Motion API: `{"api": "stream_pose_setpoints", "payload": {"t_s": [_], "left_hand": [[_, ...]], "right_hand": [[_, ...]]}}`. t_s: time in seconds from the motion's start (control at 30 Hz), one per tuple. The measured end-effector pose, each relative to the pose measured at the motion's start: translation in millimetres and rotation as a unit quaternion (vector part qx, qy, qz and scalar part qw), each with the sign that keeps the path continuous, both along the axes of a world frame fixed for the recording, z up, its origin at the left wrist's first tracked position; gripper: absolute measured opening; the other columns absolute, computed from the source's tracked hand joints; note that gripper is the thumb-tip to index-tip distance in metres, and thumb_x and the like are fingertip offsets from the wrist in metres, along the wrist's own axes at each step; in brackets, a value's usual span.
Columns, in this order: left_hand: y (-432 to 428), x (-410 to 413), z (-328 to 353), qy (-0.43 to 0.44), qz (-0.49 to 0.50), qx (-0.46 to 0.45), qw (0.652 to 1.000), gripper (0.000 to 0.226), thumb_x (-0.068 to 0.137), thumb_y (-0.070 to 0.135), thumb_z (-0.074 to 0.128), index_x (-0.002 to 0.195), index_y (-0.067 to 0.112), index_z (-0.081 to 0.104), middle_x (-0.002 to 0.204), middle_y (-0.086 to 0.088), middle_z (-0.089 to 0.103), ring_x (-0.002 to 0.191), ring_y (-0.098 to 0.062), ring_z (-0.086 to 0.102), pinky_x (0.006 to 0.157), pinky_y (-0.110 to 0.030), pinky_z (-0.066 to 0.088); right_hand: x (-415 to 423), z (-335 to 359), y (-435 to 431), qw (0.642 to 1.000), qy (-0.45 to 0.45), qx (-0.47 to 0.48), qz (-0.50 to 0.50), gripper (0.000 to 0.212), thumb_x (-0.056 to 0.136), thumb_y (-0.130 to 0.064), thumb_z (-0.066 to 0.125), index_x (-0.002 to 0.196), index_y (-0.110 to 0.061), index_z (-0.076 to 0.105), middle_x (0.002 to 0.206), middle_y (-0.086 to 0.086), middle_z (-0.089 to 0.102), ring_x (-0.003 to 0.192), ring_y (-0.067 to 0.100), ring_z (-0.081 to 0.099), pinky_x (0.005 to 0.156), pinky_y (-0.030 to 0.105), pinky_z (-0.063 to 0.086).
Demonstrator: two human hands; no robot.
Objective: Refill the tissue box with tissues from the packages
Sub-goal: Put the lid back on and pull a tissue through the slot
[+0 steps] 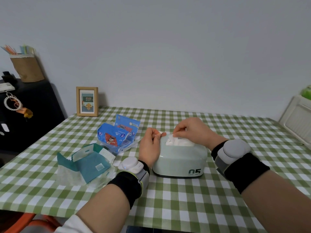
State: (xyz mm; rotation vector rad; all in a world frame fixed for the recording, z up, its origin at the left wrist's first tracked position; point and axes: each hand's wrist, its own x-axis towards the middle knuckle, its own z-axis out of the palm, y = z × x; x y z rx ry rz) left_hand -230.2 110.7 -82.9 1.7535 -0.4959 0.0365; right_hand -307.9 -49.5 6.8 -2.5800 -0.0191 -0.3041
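Note:
A pale green tissue box (180, 158) marked "05" stands on the checked table. White tissues (178, 142) show through the slot in its top. My right hand (191, 130) hovers over the slot and pinches the top tissue at its left end. My left hand (150, 146) rests against the box's left side, its thumb and forefinger closed on a small white scrap of tissue. Left of the box lie two opened packages: a blue one (117, 134) with cartoon print and a flattened teal one (89, 163).
A wooden picture frame (87, 101) stands at the table's far left edge. A black cabinet (30, 113) with a woven basket (27, 67) sits to the left. A white radiator (297, 118) is at the right. The green checked tablecloth (185, 199) covers the table.

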Motion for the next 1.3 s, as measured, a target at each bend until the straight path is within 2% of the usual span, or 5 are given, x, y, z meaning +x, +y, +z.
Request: {"api": "stream_pose_setpoints", "payload": {"t_s": [0.47, 0.77, 0.9, 1.13, 1.3], "left_hand": [[1.0, -3.0, 2.5, 0.012, -0.008, -0.007, 1.0, 0.011, 0.1, 0.019, 0.049, 0.089, 0.016, 0.052, 0.085, 0.023, 0.072, 0.093, 0.01, 0.065, 0.078, -0.021, 0.048], [11.6, -12.5, 25.0, 0.048, 0.006, -0.111, 0.993, 0.006, 0.093, 0.02, 0.062, 0.088, 0.018, 0.062, 0.098, -0.003, 0.073, 0.098, -0.016, 0.068, 0.091, -0.038, 0.054], [34.1, -20.6, 46.5, 0.092, -0.048, -0.231, 0.967, 0.008, 0.088, 0.012, 0.07, 0.091, 0.005, 0.069, 0.109, -0.007, 0.074, 0.097, -0.017, 0.07, 0.085, -0.03, 0.057], [61.9, -33.5, 60.5, 0.011, -0.075, -0.2, 0.977, 0.008, 0.077, 0.01, 0.08, 0.077, 0.015, 0.074, 0.108, 0.007, 0.074, 0.104, -0.004, 0.068, 0.084, -0.017, 0.054], [87.6, -31.7, 55.6, -0.046, 0.009, -0.163, 0.986, 0.01, 0.077, 0.01, 0.081, 0.079, 0.014, 0.073, 0.09, 0.002, 0.076, 0.089, -0.014, 0.073, 0.087, -0.035, 0.058]], "right_hand": [[4.2, -5.9, 8.8, 0.979, -0.039, 0.169, -0.107, 0.003, 0.082, -0.019, 0.073, 0.079, -0.02, 0.074, 0.08, -0.002, 0.071, 0.074, 0.01, 0.062, 0.067, 0.019, 0.044], [-5.5, 24.4, 25.9, 0.957, -0.069, 0.266, -0.099, 0.005, 0.074, -0.018, 0.08, 0.071, -0.022, 0.076, 0.073, -0.002, 0.074, 0.063, 0.0, 0.063, 0.056, 0.011, 0.046], [-3.4, 24.1, 44.0, 0.907, -0.04, 0.404, -0.111, 0.007, 0.078, -0.006, 0.075, 0.074, -0.011, 0.075, 0.065, 0.003, 0.069, 0.056, 0.009, 0.057, 0.054, 0.015, 0.049], [4.5, 18.9, 79.9, 0.856, 0.054, 0.506, -0.093, 0.007, 0.081, 0.003, 0.068, 0.079, -0.001, 0.074, 0.066, 0.009, 0.068, 0.05, 0.008, 0.054, 0.048, 0.015, 0.048], [9.8, 16.8, 106.9, 0.814, 0.105, 0.564, -0.092, 0.004, 0.083, -0.003, 0.07, 0.083, 0.0, 0.072, 0.065, 0.008, 0.066, 0.051, 0.008, 0.054, 0.045, 0.014, 0.045]]}}
